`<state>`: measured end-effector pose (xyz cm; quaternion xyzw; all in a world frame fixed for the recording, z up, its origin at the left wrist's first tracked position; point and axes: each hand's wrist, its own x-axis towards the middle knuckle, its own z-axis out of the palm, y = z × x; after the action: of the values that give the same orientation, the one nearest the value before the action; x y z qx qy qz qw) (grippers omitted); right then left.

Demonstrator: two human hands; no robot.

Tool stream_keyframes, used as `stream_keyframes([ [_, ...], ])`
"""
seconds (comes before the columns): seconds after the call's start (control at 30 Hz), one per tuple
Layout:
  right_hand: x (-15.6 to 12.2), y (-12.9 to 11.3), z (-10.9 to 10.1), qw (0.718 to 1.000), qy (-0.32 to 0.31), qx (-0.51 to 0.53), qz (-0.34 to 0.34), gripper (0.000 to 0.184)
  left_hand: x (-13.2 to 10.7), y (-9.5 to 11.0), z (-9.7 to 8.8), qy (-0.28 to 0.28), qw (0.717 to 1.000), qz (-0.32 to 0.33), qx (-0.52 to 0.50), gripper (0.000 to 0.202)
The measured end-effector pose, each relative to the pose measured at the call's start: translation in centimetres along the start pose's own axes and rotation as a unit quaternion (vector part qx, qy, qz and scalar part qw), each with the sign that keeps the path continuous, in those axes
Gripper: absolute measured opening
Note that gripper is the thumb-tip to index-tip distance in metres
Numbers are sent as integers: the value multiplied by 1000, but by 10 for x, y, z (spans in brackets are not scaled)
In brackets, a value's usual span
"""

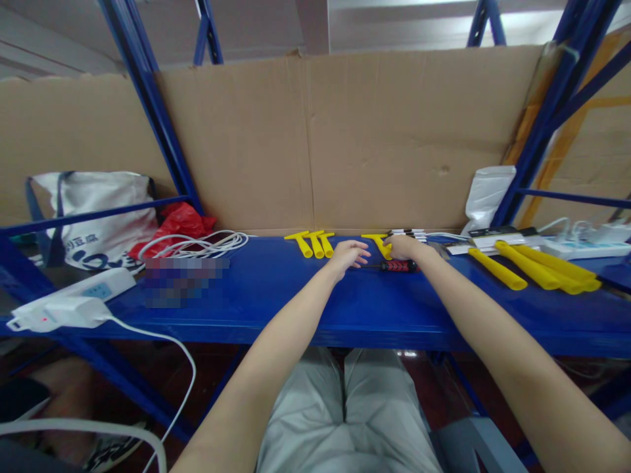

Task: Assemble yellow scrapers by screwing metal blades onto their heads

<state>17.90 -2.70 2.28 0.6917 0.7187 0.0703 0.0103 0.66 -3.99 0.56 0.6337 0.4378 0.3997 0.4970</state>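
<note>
My right hand (401, 247) has its fingers closed at the stem of a yellow T-shaped plastic piece (376, 240), near the back of the blue tabletop. Just below that hand lies a screwdriver (397, 266) with a red and black handle, its thin shaft pointing left. My left hand (349, 255) hovers over the table by the shaft's end, fingers apart and holding nothing. To its left, three similar yellow T-shaped pieces (316, 245) lie side by side. Several small white and black sticks (407, 233) rest behind my right hand.
Several long yellow tubes (497, 270) lie at the right, by a white power strip (586, 247). At left are another power strip (98, 287), coiled white cable (217, 244), a red bag (183, 222) and a cloth bag (108, 220). Cardboard (374, 144) walls the back.
</note>
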Motion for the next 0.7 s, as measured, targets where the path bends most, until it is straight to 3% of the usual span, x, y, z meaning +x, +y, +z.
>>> stream_keyframes([
  [0.2, -16, 2, 6, 992, 117, 33, 39, 42, 1, -1, 0, -8, 1000, 4, -2, 25],
  [0.37, -25, -2, 1, 969, 228, 91, 20, 37, -1, 1, 0, -2, 999, -28, -18, 27],
  [0.53, -31, -18, -3, 939, 294, 162, -79, 31, -2, 3, -1, -21, 995, -63, -77, 34],
  [0.7, -35, -35, -1, 924, 283, 183, -183, 27, 1, 3, -3, -33, 987, -85, -134, 29],
])
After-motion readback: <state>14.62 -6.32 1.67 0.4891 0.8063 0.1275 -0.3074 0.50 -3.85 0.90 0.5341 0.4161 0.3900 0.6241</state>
